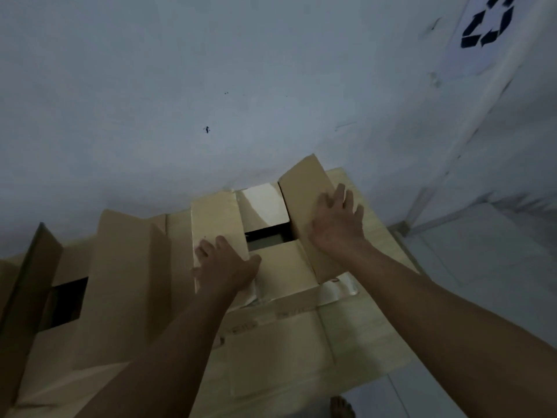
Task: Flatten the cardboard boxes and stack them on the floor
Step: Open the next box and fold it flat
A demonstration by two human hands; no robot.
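A brown cardboard box (pixel 280 276) stands against the white wall with its top flaps partly open and a dark gap in the middle. My left hand (pixel 224 263) lies flat on its left flap (pixel 215 218), fingers spread. My right hand (pixel 337 221) presses with straight fingers on the raised right flap (pixel 304 188). Under and in front of the box lies flattened cardboard (pixel 301 357). A second open box (pixel 90 285) stands to the left, its flaps up.
A white wall (pixel 211 86) rises right behind the boxes. At the upper right hangs a white sheet with a recycling symbol (pixel 488 25). Pale floor tiles (pixel 482 267) show at right. A bare foot (pixel 342 407) is at the bottom edge.
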